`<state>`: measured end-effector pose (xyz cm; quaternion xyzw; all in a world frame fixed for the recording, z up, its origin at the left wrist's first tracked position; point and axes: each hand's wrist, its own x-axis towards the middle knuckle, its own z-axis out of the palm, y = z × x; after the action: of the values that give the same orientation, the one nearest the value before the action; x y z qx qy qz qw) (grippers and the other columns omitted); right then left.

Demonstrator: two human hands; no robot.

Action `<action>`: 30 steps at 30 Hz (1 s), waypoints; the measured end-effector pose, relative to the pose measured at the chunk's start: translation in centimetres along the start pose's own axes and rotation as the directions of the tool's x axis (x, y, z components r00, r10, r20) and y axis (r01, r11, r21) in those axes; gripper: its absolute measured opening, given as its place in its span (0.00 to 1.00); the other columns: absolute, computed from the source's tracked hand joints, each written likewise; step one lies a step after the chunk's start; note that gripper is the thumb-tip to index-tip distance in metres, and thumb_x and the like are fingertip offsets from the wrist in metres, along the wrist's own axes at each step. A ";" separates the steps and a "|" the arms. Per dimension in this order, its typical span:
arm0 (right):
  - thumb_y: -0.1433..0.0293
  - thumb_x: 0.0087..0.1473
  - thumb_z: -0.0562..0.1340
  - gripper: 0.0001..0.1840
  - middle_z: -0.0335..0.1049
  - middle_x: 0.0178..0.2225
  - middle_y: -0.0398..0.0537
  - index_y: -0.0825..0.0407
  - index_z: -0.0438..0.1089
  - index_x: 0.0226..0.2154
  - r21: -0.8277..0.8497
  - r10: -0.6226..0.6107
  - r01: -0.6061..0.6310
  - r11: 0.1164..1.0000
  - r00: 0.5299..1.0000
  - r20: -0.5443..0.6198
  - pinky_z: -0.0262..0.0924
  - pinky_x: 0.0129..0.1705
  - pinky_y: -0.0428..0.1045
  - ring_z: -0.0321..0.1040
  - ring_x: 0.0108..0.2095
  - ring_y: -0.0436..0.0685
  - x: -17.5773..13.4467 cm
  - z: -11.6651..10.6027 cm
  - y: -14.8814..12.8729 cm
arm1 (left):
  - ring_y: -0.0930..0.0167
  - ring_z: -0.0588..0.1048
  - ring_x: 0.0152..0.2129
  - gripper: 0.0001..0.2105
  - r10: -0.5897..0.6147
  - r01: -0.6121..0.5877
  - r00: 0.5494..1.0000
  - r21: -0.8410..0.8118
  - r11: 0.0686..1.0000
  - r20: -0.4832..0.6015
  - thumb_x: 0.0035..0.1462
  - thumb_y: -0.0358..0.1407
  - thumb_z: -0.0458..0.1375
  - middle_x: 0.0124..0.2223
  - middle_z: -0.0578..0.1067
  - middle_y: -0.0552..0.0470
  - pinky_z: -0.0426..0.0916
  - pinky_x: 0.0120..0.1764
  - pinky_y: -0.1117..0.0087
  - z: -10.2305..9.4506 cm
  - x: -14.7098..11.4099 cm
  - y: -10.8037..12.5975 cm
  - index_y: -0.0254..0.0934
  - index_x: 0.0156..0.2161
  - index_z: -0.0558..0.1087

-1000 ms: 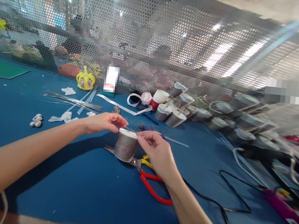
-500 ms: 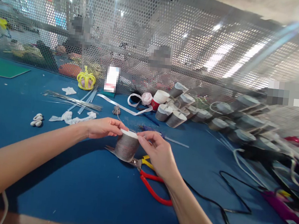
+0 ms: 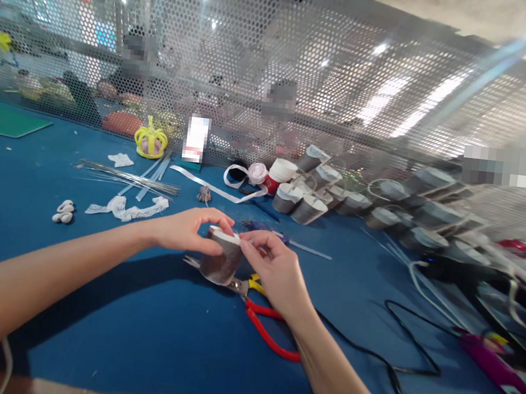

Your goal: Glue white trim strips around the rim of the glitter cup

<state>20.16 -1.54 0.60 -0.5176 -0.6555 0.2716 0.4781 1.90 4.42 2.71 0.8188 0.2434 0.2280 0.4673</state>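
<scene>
A small grey cup with a white rim stands between my hands, over the blades of red-and-yellow-handled scissors. My left hand holds it from the left, thumb across the near side and fingers curled at the rim. At the rim's right side, my right hand pinches with thumb and forefinger. The scissors lie on the blue table, partly hidden behind the cup and my right hand. Just beyond the cup is a dark blue tool, partly covered.
Several similar grey cups are piled at the back right. White ribbon, thin wires and crumpled white cloth lie farther left. A black cable runs across the right side. A perforated metal screen borders the table's back.
My left hand's thumb has moved down from the rim onto the cup's near side, and its fingers have opened wider over the top. My right hand keeps its pinch at the rim.
</scene>
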 end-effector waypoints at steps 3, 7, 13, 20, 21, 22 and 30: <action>0.67 0.46 0.58 0.09 0.65 0.29 0.45 0.51 0.58 0.20 -0.002 -0.024 0.024 1.000 1.000 -0.009 0.59 0.36 0.47 0.62 0.32 0.51 -0.2 0.3 -0.1 | 0.67 0.66 0.42 0.15 0.034 -0.032 0.999 0.194 0.981 -0.007 0.41 0.32 0.57 0.45 0.68 0.48 0.58 0.45 0.68 0.6 -0.3 1.1 0.34 0.39 0.68; 0.68 0.46 0.58 0.09 0.64 0.29 0.45 0.51 0.57 0.20 -0.036 -0.040 0.039 0.999 0.999 -0.020 0.59 0.36 0.48 0.62 0.31 0.50 -0.4 0.7 -0.3 | 0.70 0.69 0.31 0.14 -0.060 0.086 0.992 0.251 0.964 -0.109 0.43 0.38 0.55 0.34 0.73 0.51 0.62 0.35 0.72 1.6 -0.3 1.0 0.34 0.36 0.69; 0.68 0.47 0.57 0.08 0.65 0.30 0.45 0.52 0.59 0.21 -0.033 -0.046 0.046 0.998 0.999 -0.013 0.58 0.37 0.48 0.63 0.31 0.50 -0.5 0.7 -0.7 | 0.74 0.67 0.25 0.11 -0.073 0.084 0.993 0.121 0.989 -0.090 0.45 0.39 0.54 0.27 0.71 0.54 0.61 0.29 0.76 1.7 0.0 0.1 0.32 0.31 0.70; 0.68 0.46 0.58 0.08 0.66 0.31 0.46 0.52 0.58 0.20 0.004 -0.018 0.018 1.000 1.000 -0.018 0.58 0.36 0.47 0.63 0.32 0.50 -0.4 0.5 -0.6 | 0.76 0.66 0.23 0.10 -0.076 0.079 0.995 0.049 0.996 -0.060 0.45 0.38 0.55 0.25 0.69 0.55 0.60 0.29 0.76 1.3 0.0 -0.1 0.31 0.29 0.69; 0.68 0.46 0.58 0.09 0.66 0.31 0.46 0.52 0.58 0.20 0.001 -0.020 0.020 1.000 1.000 -0.020 0.58 0.36 0.47 0.63 0.31 0.50 -0.4 0.5 -0.6 | 0.76 0.66 0.23 0.10 -0.078 0.081 0.995 0.048 0.996 -0.058 0.45 0.38 0.55 0.25 0.69 0.55 0.60 0.29 0.76 1.3 0.0 -0.1 0.31 0.29 0.69; 0.68 0.46 0.58 0.09 0.66 0.31 0.46 0.52 0.58 0.20 -0.004 -0.020 0.020 1.000 1.000 -0.022 0.58 0.36 0.47 0.62 0.31 0.50 -0.4 0.6 -0.6 | 0.75 0.66 0.23 0.10 -0.079 0.082 0.995 0.051 0.995 -0.056 0.45 0.38 0.55 0.25 0.69 0.54 0.60 0.29 0.76 1.3 0.0 -0.1 0.31 0.29 0.69; 0.68 0.46 0.58 0.10 0.65 0.31 0.45 0.52 0.57 0.19 -0.023 -0.040 0.039 0.999 0.998 -0.042 0.58 0.35 0.48 0.62 0.30 0.50 -0.5 0.8 -0.3 | 0.75 0.66 0.25 0.08 -0.054 0.062 0.996 0.118 0.991 -0.075 0.47 0.35 0.51 0.26 0.69 0.54 0.61 0.30 0.76 1.3 0.0 0.6 0.31 0.29 0.69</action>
<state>19.32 -1.95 0.39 -0.5154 -0.6585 0.2436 0.4914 2.77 3.30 2.59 0.8293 0.2971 0.2285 0.4144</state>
